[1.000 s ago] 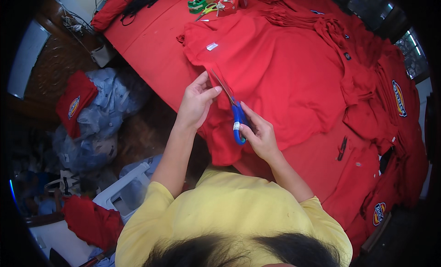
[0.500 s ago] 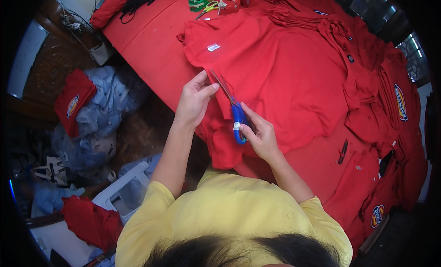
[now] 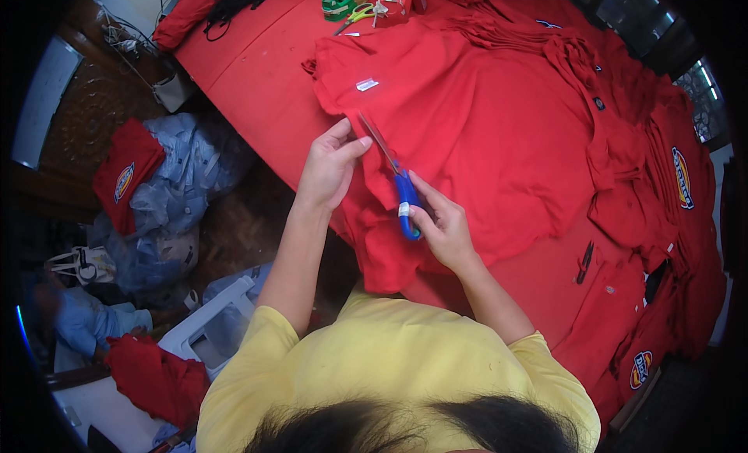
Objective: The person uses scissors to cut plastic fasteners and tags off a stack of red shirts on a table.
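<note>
A red shirt (image 3: 499, 133) lies spread and rumpled over the red-covered table, with a small white label (image 3: 367, 84) near its upper left part. Its near edge hangs off the table in front of me. My left hand (image 3: 331, 161) pinches the shirt's left edge between thumb and fingers. In my right hand (image 3: 442, 223) is a pair of blue-handled scissors (image 3: 406, 200). The blades point away from me and to the left, lying close to the cloth by my left fingertips. Whether the blades are parted is hard to make out.
Stacked red shirts (image 3: 654, 157) cover the table's right side. Small dark snips (image 3: 584, 262) lie nearer me. At the far edge are a green tape dispenser (image 3: 337, 5) and yellow scissors (image 3: 358, 15). Plastic bags (image 3: 183, 172), a white plastic chair (image 3: 199, 320) and another person (image 3: 89, 320) are on the left.
My hands stay almost in place; the scissors tilt very slightly. At the lower left, the other person has come further into view.
</note>
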Action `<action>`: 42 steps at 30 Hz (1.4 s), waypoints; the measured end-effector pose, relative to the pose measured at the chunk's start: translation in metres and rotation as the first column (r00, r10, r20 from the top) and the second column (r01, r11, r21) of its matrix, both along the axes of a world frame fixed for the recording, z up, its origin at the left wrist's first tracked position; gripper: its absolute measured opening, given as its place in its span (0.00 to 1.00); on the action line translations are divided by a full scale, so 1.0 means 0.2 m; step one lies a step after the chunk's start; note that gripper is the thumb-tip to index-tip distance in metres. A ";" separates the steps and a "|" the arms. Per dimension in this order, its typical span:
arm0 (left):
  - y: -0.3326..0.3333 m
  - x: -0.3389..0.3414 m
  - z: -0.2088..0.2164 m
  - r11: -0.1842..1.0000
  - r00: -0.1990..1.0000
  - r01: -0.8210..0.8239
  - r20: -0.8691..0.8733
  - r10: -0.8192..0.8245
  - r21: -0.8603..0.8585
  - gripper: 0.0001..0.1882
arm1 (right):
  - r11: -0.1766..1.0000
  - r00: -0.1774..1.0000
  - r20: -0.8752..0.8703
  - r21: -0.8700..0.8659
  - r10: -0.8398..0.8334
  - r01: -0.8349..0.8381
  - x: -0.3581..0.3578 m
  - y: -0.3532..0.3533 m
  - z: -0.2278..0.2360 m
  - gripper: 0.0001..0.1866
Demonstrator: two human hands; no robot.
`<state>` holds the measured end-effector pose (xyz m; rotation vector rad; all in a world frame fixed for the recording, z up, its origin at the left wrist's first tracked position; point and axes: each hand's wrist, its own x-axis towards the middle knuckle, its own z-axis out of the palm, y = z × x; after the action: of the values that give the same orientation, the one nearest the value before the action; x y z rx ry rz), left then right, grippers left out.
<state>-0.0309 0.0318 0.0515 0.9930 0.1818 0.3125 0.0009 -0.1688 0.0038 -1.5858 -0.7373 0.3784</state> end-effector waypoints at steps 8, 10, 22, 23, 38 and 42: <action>-0.01 -0.01 0.00 0.998 0.999 0.043 -0.015 -0.042 0.036 0.25 | 0.998 0.973 -0.229 -0.051 0.028 -0.041 0.03 0.03 0.09 0.25; 0.01 0.02 -0.01 0.999 0.998 0.020 0.056 -0.018 -0.029 0.24 | 0.993 0.934 -0.356 -0.091 0.042 -0.079 0.04 0.02 0.10 0.25; 0.02 0.00 0.05 0.994 0.996 0.043 -0.088 -0.034 0.103 0.25 | 0.998 0.990 0.137 0.060 -0.021 0.013 0.07 0.08 0.01 0.26; 0.02 -0.01 0.05 0.994 0.996 0.040 -0.083 -0.032 0.099 0.26 | 1.000 0.997 0.076 0.027 -0.006 0.004 0.07 0.08 0.02 0.25; 0.04 -0.01 0.01 0.995 0.992 0.100 -0.083 -0.098 0.023 0.32 | 0.970 0.873 -0.455 0.233 0.174 -0.073 0.08 0.03 0.03 0.27; -0.03 -0.06 -0.14 0.985 0.974 0.144 -0.160 -0.158 -0.093 0.32 | 0.974 0.961 -0.273 0.208 -0.030 0.089 0.09 0.09 0.05 0.32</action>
<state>-0.0419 0.0253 0.0236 0.9474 0.2676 0.0814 0.0179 -0.1501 0.0139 -1.3137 -0.5017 0.4429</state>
